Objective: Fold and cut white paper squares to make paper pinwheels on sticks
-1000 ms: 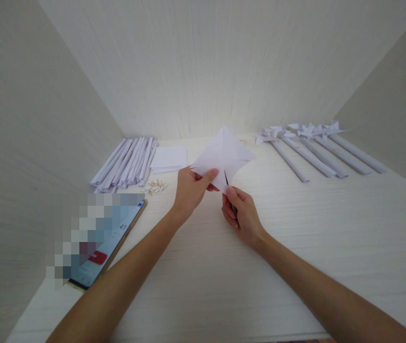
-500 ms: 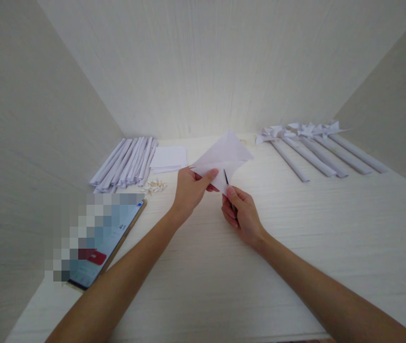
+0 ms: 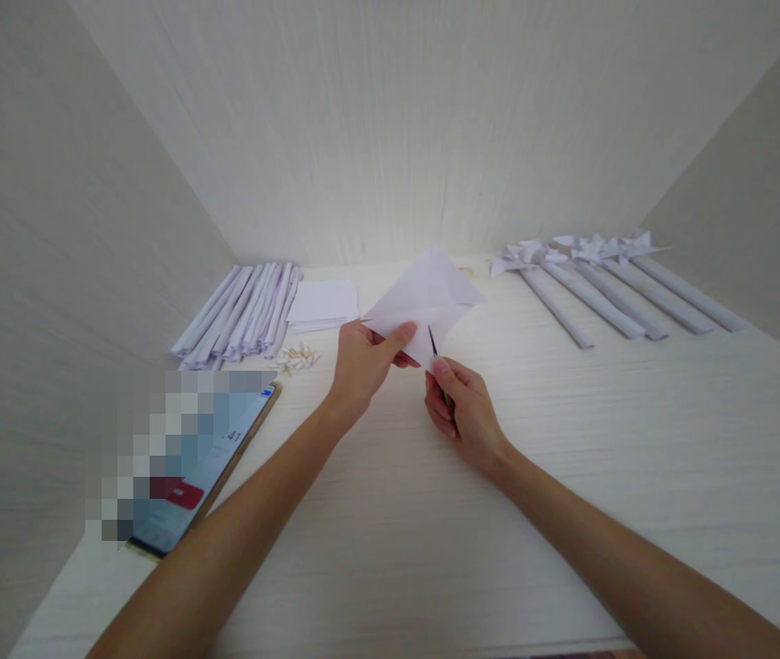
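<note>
Between my hands a white square of paper (image 3: 426, 286) is held up with one corner pointing away from me. My left hand (image 3: 369, 361) pinches its near left edge, thumb on top and fingers underneath. Closed around a pair of dark scissors (image 3: 433, 341) is my right hand (image 3: 462, 407); most of the handles are hidden in the fingers. A blade lies over the paper's near corner, along a slit line there. Whether the blades are fully together I cannot tell.
To the left lie rolled paper sticks (image 3: 243, 311), a stack of paper squares (image 3: 323, 304), small whitish pegs (image 3: 296, 358) and a partly blurred phone (image 3: 208, 467). Several paper pinwheels on sticks (image 3: 610, 275) lie at the back right. Walls (image 3: 390, 128) enclose the table (image 3: 390, 549).
The paper has shifted very slightly left, its far corner a touch further away. Both hands keep their grips, and the scissors stay at the near corner.
</note>
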Motion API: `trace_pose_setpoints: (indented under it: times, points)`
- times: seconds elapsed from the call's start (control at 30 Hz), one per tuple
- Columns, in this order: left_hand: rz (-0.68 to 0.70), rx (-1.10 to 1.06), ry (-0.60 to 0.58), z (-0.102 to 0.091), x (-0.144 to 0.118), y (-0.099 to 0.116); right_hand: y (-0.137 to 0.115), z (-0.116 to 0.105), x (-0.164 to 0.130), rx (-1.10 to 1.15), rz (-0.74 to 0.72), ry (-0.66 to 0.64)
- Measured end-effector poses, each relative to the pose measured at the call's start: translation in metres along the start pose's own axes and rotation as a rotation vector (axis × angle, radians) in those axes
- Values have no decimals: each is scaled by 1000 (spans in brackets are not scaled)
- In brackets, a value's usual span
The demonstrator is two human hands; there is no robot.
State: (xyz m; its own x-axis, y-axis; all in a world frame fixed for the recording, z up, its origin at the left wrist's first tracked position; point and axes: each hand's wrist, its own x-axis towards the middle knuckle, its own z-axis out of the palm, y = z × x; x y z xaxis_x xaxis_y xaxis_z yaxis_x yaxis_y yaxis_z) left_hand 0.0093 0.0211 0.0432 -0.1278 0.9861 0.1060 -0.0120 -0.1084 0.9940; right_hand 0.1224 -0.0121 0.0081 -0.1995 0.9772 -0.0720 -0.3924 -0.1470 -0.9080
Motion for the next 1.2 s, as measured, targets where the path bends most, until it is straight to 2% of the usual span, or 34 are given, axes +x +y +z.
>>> trace_pose_setpoints:
  times: [1.2]
  points:
    - [-6, 27, 9, 1, -1, 0, -2, 1, -1, 0, 15, -2]
